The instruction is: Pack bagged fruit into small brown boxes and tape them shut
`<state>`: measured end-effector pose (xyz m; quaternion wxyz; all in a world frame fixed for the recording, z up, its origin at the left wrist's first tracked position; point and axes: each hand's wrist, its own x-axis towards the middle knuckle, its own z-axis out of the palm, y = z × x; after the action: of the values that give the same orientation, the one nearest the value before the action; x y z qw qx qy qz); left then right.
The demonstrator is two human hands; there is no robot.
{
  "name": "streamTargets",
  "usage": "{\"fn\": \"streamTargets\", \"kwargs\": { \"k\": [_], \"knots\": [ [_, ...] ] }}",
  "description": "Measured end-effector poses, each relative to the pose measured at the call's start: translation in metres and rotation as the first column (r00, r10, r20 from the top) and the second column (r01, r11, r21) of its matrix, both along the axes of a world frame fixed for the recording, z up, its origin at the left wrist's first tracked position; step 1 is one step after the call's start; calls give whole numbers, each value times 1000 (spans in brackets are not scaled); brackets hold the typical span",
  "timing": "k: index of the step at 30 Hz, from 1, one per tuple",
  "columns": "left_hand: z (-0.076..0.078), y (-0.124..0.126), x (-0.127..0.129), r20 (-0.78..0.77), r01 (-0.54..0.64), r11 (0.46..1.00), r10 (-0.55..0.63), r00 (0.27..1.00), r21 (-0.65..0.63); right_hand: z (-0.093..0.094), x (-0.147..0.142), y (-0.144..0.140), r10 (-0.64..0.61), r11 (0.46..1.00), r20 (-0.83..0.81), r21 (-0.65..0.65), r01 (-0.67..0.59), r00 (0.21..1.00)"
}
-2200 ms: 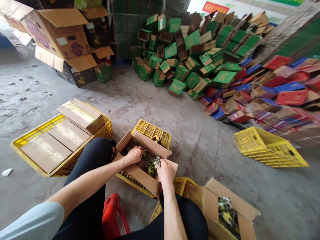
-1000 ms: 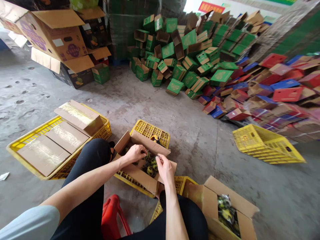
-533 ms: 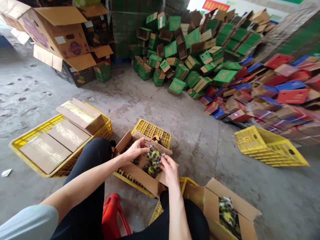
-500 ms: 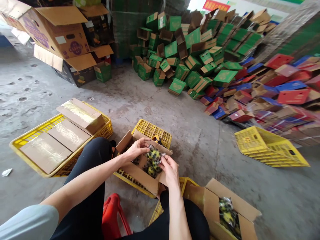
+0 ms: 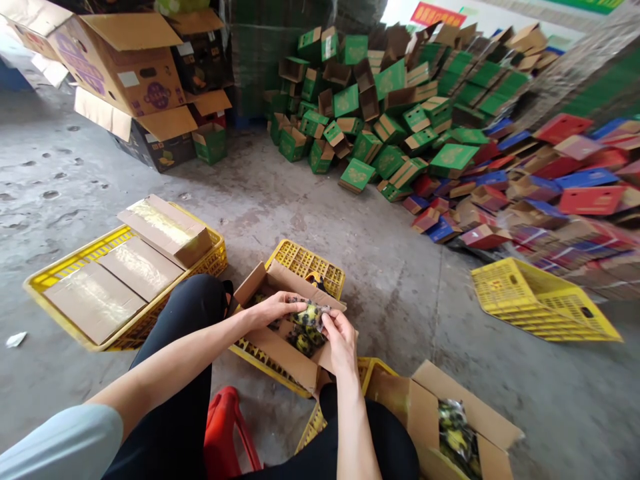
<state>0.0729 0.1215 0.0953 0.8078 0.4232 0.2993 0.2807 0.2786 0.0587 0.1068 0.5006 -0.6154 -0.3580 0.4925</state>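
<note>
Between both hands, over an open cardboard box, is a clear plastic packet with yellow-green and dark pieces in it, perhaps fruit. My left hand grips the packet's left end with the fingers closed. At its right end my right hand pinches the plastic. Similar packets lie inside the box below, partly covered by my hands. The box rests on an upturned yellow crate. Beside my right knee, a second open carton holds more shiny wrapped packets.
To the left, a yellow crate holds taped cartons. A red stool is under me. Another yellow crate lies on the floor at right. Green boxes and red and blue boxes are heaped behind.
My left hand has come down slightly and its fingers now lie over the packet's left end. The packet looks flatter and more level. The whole view has shifted a little.
</note>
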Motion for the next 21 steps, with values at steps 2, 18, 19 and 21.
{"fn": "streamTargets", "kwargs": {
  "k": [2,18,19,21],
  "knots": [
    [1,0,-1,-25,-39,999,40,999,23,1,-1,0,2,1000,-11,-6,-2,1000],
    [0,1,9,35,-101,991,104,994,-91,-1,6,-1,-195,981,-17,-5,195,981],
    [0,2,9,55,-104,989,110,992,-108,0,7,-1,-217,976,-30,-7,217,976],
    [-1,2,8,66,-117,985,126,990,-130,2,7,-2,-253,967,-53,-12,253,966]
  ]
}}
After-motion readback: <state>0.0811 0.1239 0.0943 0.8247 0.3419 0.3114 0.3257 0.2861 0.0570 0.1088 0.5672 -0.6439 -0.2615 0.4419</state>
